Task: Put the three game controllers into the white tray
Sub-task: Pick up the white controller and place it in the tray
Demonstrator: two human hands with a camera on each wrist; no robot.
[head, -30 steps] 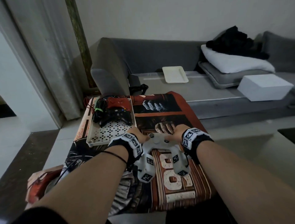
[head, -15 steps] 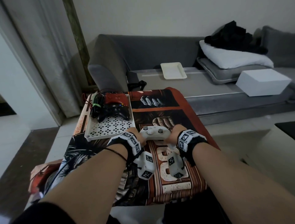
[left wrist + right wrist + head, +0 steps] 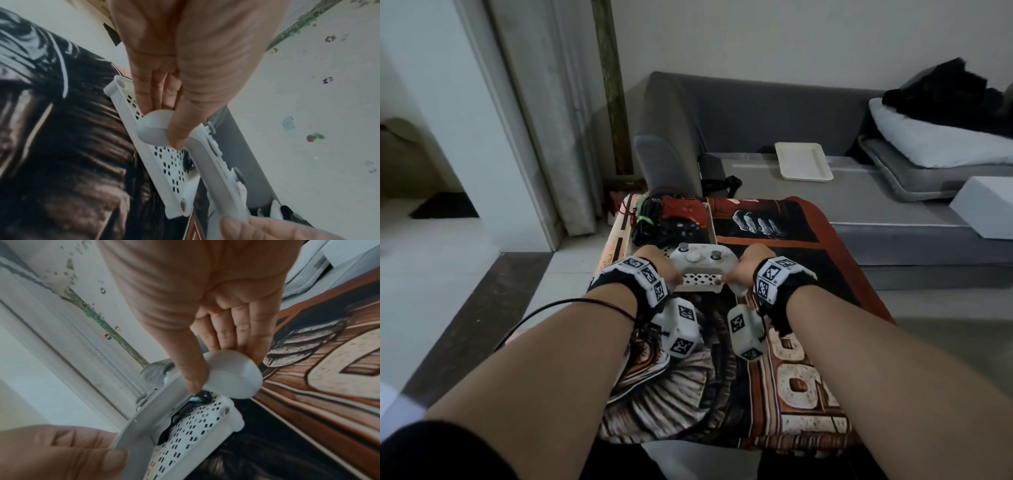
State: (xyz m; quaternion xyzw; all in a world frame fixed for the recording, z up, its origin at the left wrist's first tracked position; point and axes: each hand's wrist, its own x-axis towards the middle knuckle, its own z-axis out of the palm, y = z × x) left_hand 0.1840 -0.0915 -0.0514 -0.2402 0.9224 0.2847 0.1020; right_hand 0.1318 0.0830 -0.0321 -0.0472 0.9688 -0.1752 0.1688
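Left hand (image 3: pixel 659 270) and right hand (image 3: pixel 743 270) pinch white controller (image 3: pixel 702 260) grips above tray (image 3: pixel 700 281) near edge; tray floor mostly hidden, black controller (image 3: pixel 681 231) behind.

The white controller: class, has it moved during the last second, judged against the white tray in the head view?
Yes. The white controller, held by both hands, has shifted leftward and away, from over the printed cloth to above the white tray.

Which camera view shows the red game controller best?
The head view: the red game controller lies whole at the far end of the white perforated tray. Neither wrist view shows it; the white controller and hands fill them.
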